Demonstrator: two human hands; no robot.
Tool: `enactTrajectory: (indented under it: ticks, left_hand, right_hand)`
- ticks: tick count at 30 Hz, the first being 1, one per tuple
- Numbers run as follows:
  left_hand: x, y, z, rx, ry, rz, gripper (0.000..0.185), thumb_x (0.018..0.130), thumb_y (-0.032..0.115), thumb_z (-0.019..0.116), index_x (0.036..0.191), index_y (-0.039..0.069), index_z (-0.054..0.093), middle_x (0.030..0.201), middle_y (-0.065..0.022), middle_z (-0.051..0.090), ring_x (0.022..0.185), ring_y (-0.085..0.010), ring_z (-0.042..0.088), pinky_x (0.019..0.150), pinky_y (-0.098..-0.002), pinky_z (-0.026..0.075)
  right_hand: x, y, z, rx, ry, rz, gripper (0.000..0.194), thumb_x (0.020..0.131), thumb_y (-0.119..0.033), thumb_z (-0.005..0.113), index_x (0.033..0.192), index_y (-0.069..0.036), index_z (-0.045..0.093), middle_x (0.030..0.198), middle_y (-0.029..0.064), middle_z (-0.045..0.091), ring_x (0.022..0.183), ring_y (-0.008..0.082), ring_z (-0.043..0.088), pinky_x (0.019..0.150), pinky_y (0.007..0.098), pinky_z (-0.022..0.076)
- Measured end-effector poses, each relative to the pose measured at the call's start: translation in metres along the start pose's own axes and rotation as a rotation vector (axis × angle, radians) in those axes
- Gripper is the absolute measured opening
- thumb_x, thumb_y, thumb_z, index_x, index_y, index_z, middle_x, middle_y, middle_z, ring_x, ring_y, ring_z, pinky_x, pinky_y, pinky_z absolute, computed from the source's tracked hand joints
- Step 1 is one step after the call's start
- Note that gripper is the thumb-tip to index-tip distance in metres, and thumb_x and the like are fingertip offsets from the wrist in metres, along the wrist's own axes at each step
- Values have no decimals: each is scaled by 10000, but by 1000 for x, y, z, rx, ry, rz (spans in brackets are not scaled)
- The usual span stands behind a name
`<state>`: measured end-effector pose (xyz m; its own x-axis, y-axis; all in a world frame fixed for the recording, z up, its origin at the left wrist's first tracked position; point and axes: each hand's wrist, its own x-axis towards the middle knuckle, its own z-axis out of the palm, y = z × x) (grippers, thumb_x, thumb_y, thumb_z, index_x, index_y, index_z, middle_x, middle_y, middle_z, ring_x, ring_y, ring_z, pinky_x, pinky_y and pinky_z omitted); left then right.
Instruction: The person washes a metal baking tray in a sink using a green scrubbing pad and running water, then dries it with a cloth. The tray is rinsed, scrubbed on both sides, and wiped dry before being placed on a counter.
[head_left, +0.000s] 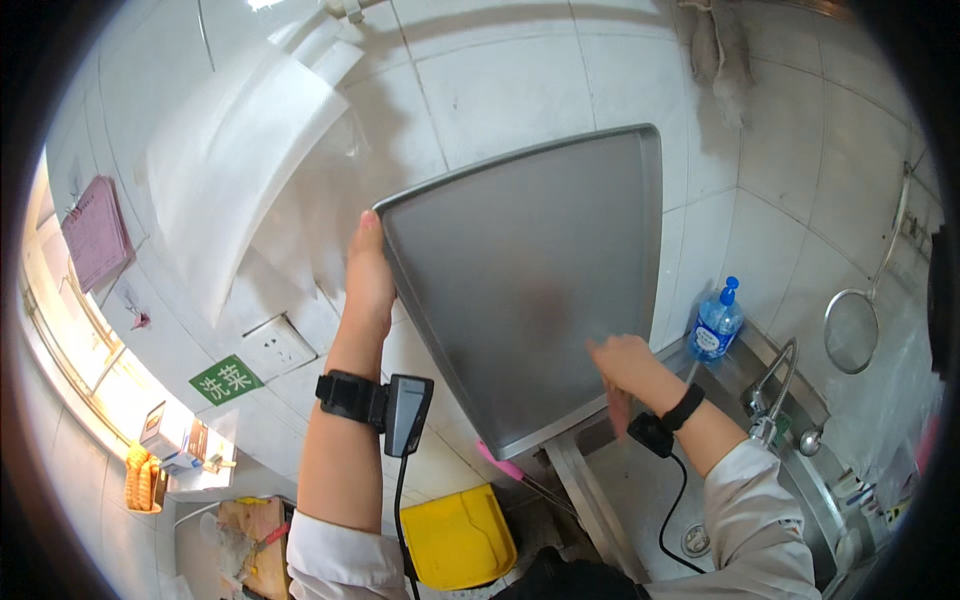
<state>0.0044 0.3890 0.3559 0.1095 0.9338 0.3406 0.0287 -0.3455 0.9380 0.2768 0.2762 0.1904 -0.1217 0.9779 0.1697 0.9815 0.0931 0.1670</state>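
Note:
A large rectangular grey metal baking tray (525, 285) is held up at a tilt in front of the tiled wall, its shallow rim towards me. My left hand (367, 274) grips the tray's upper left edge, the thumb along the rim and the other fingers hidden behind it. Slightly blurred, my right hand (624, 369) hangs before the tray's lower right part with nothing visible in it. Its thumb points left and its fingers downward; whether it touches the tray is unclear. Below that hand lies the stainless steel sink (630, 487), with a round drain (696, 538) in its basin.
A blue pump bottle (716, 319) stands at the sink's back edge beside the faucet (765, 427). A mesh strainer (853, 330) hangs on the right. Plastic sheeting (240, 157) hangs at left above a wall socket (277, 349). A yellow bin lid (459, 536) sits below.

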Motion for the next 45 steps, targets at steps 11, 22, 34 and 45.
enactTrajectory:
  ticks: [11,22,34,45]
  left_hand:
    - [-3,-6,3,-24,-8,160,520,998,405,297,1180,-22,531,1162,-115,563,1069,-196,490,961,-324,353]
    - [-9,-7,10,122,134,266,579,992,450,279,1171,-38,532,1171,-148,563,1104,-211,488,969,-321,347]
    - [-7,-18,4,-269,-25,134,665,949,579,270,1228,18,495,1184,-109,564,1055,-203,532,915,-326,416]
    - [-17,-12,9,-451,-81,126,623,978,514,237,1262,7,463,1249,-101,521,1167,-207,484,1010,-333,361]
  right_hand:
    - [85,14,-58,748,1169,-107,445,770,-50,569,1192,-74,431,1338,253,334,1207,415,378,997,448,336]
    - [158,4,-55,722,1453,467,584,895,-257,467,1361,49,294,1444,294,164,1307,443,240,1082,498,168]
    - [160,-98,-108,853,1664,-83,496,715,49,504,1208,-11,496,1253,192,396,1130,382,451,929,411,417]
    - [152,-120,-111,764,1407,-572,371,759,53,549,1106,-58,620,1162,102,568,995,275,595,827,340,497]
